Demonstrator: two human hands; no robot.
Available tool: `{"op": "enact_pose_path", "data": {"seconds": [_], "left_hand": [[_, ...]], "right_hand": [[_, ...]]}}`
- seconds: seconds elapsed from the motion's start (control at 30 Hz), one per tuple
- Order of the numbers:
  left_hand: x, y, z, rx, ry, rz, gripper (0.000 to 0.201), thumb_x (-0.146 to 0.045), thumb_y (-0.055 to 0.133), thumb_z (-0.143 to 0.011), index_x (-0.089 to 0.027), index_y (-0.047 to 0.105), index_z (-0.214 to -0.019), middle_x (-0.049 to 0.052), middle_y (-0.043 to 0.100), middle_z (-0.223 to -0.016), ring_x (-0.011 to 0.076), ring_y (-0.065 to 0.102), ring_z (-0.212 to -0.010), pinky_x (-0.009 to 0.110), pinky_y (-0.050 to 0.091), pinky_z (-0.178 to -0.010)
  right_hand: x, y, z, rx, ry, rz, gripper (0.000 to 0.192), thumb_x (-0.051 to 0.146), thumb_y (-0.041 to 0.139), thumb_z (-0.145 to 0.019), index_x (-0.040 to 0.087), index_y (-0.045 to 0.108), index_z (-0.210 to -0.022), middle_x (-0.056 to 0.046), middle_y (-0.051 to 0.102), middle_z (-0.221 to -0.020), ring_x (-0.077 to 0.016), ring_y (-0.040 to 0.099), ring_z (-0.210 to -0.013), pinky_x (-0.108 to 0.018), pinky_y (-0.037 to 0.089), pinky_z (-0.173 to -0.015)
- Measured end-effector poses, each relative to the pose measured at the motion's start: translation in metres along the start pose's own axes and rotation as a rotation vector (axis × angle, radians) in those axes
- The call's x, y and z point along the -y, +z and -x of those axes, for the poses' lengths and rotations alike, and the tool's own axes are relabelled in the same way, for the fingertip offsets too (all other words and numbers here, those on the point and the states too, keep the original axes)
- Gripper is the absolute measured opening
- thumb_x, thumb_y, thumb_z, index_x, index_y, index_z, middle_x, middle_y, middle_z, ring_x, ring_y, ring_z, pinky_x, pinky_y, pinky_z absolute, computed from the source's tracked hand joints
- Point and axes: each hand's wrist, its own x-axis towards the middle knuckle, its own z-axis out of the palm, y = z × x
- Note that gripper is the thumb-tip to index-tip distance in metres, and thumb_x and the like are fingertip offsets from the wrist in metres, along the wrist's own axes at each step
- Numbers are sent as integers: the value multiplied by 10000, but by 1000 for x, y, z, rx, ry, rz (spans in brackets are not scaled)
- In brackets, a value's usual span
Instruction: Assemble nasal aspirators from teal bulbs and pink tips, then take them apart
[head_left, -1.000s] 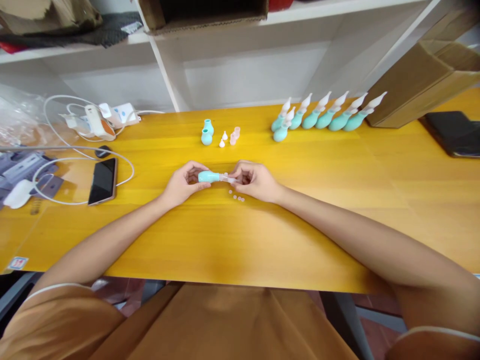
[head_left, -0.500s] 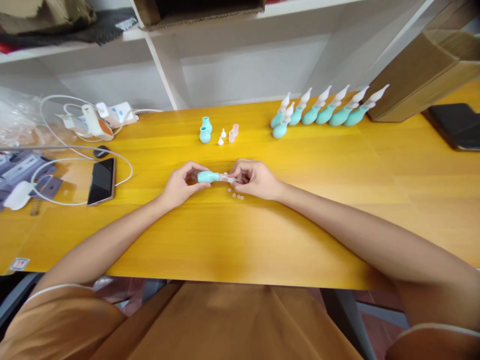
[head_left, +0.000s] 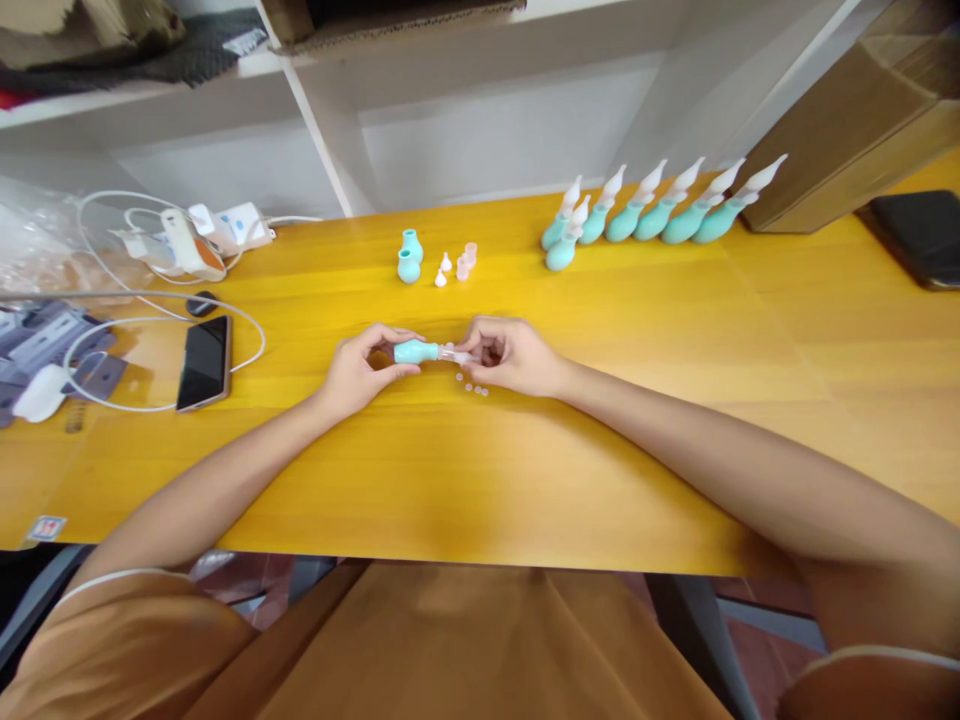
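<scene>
My left hand (head_left: 361, 368) grips the teal rubber bulb (head_left: 414, 352) of a nasal aspirator, which lies sideways with its neck to the right. At that neck, my right hand (head_left: 514, 355) pinches the clear nozzle (head_left: 454, 355); its fingers hide the tip. Just below my right fingertips, several tiny clear discs (head_left: 469, 387) lie on the table. Farther back stand two open teal bulbs (head_left: 409, 267). Beside them are two small white cone-shaped tips (head_left: 441, 279) and two pinkish clear collars (head_left: 463, 268).
Several assembled teal aspirators (head_left: 622, 222) with white tips stand at the back right, by a cardboard box (head_left: 840, 140). A phone (head_left: 205, 362), white cables and a power strip (head_left: 232, 228) occupy the left. A dark case (head_left: 922, 235) lies far right. White shelving borders the table's back.
The camera view has shifted very slightly. Both hands keep nearly the same place and the same grip on the aspirator's bulb and nozzle.
</scene>
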Motion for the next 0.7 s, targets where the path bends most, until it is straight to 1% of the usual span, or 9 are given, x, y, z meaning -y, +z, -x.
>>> {"op": "enact_pose_path", "data": {"seconds": [0.13,0.23,0.47,0.7], "left_hand": [[0,0,0,7,-13,15,524,-503,979,-794,-193,719,-1125,172,827,-1291,320,792,-1229,497,617,-1097],[0,0,0,13,0,19,521,-504,983,-786,-194,726,-1116,171,834,-1277,324,798,-1227,499,622,-1097],[-1,-1,1,23,31,-23,486,-492,976,-805,-202,740,-1115,162,839,-1272,314,800,-1230,500,608,-1119],[-1,-2,2,38,90,-71,426,-429,973,-827,-210,752,-1118,144,847,-1254,302,807,-1206,490,588,-1130]], "right_hand": [[0,-1,0,-6,-21,12,254,366,871,-875,180,721,-960,-9,735,-754,-94,568,-557,-233,404,-538],[0,-2,-1,4,-38,20,244,359,865,-874,173,727,-952,-16,734,-776,-90,552,-561,-234,398,-536],[0,-3,-1,16,-43,35,281,404,885,-866,178,733,-937,-22,744,-814,-93,568,-573,-239,391,-535],[-2,-5,-1,31,-62,68,218,333,867,-858,178,735,-935,-29,762,-832,-95,582,-568,-237,403,-532]]}}
